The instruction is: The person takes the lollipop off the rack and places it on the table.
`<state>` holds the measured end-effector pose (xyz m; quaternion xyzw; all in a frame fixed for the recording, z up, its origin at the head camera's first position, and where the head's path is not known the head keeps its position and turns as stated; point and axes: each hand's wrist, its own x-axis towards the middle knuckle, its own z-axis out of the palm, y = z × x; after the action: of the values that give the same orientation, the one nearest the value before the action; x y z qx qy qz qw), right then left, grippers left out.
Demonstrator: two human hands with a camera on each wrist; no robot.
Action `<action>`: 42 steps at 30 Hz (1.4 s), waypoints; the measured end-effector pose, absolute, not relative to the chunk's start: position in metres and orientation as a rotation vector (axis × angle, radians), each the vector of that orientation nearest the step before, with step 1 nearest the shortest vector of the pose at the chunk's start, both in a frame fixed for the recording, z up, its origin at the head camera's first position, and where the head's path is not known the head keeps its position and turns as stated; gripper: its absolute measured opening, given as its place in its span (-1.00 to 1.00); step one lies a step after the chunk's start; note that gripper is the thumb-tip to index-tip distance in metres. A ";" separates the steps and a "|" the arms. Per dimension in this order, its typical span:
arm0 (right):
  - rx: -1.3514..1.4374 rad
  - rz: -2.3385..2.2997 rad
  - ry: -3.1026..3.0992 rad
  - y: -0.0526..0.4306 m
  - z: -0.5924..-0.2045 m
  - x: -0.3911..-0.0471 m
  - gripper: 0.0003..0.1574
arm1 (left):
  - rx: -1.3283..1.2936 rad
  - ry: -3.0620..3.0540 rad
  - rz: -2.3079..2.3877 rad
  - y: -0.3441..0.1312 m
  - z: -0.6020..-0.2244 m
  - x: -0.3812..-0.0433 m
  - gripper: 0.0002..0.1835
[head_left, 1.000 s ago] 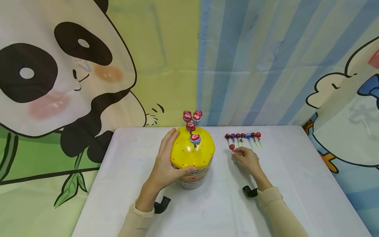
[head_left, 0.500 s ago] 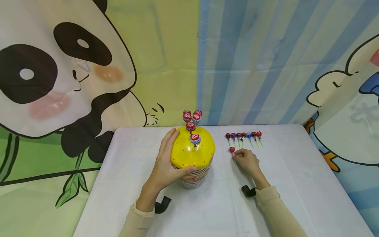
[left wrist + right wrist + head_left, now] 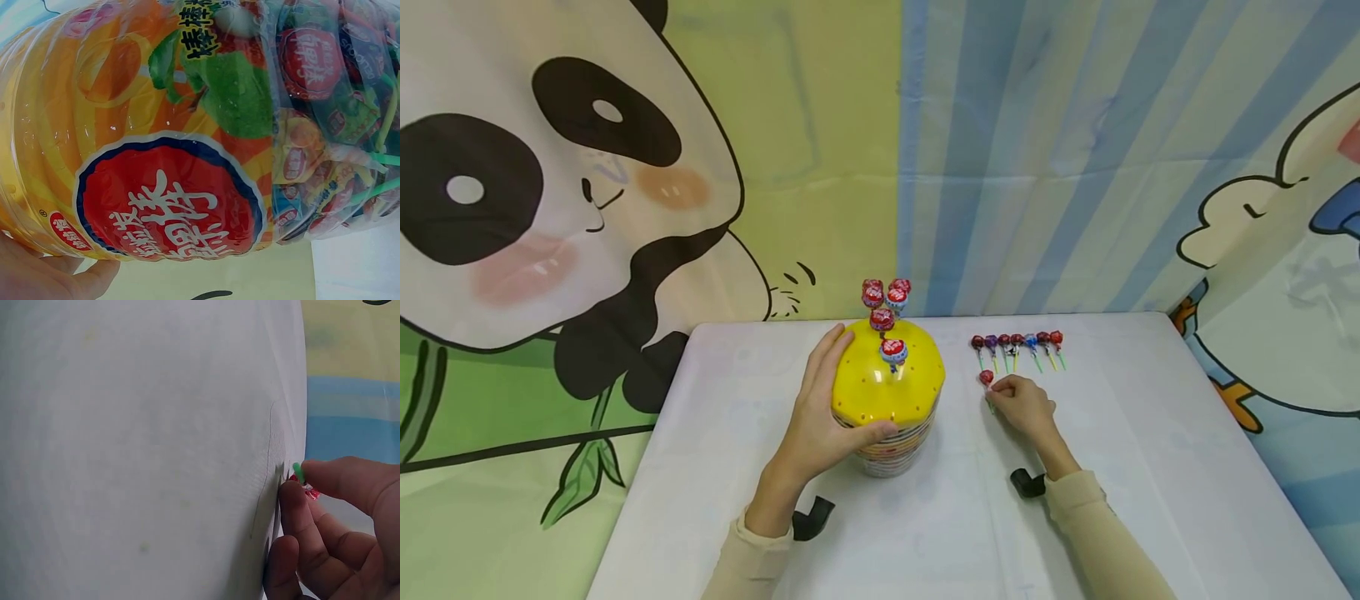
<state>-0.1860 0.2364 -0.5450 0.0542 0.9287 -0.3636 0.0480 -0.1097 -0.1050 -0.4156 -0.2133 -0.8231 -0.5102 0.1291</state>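
Observation:
A candy jar (image 3: 165,194) with a yellow lid (image 3: 880,400) stands upright on the table. Several red-wrapped lollipops (image 3: 882,319) stick up from the lid. My left hand (image 3: 816,412) grips the jar near its top, with the thumb across the front and the fingers round the left side. In the left wrist view, wrapped sweets show through the clear lower wall. To the right of the jar, my right hand (image 3: 1024,407) pinches a red lollipop (image 3: 987,377) by its stick, low over the table. The right wrist view shows the green stick (image 3: 298,472) between thumb and fingertip.
A row of several lollipops (image 3: 1017,341) in dark red, purple, blue and red wrappers lies behind my right hand. The white table (image 3: 925,533) ends at a printed cloth backdrop (image 3: 820,167). Black wrist mounts (image 3: 811,518) hang beside both wrists.
Over the last second my right hand has drawn the lollipop slightly toward me, away from the row. My left hand has stayed on the jar.

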 end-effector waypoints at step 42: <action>-1.173 -1.935 2.566 0.119 -0.367 -0.122 -0.66 | -0.654 -2.381 -1.474 -0.106 -0.417 -0.110 0.16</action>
<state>-0.1216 0.1194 -0.3670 -0.3395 0.7428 -0.5599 -0.1393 -0.1103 -0.1063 -0.4167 -0.2254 -0.8208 -0.5079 0.1325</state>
